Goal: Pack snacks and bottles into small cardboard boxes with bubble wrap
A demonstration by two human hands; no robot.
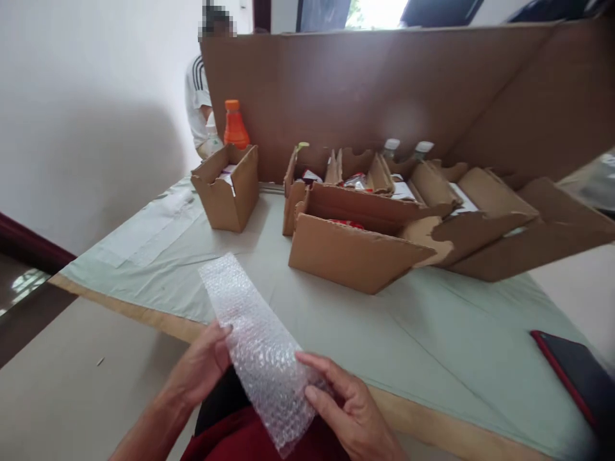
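A long strip of clear bubble wrap (262, 333) slants across the table's front edge, its far end over the cloth and its near end above my lap. My left hand (204, 362) grips its left edge, thumb on top and the other fingers hidden underneath. On the right edge, my right hand (343, 403) pinches the strip between thumb and fingers. Beyond the wrap stands an open cardboard box (346, 253) with something red inside. A smaller cardboard box (228, 198) stands to its left, holding a white and purple item.
More open cardboard boxes (480, 205) with packets stand behind and right. An orange bottle (235, 127) and clear bottles are at the back, before a tall cardboard panel (360, 89). A phone (571, 371) lies at right. A person (198, 96) is behind the panel.
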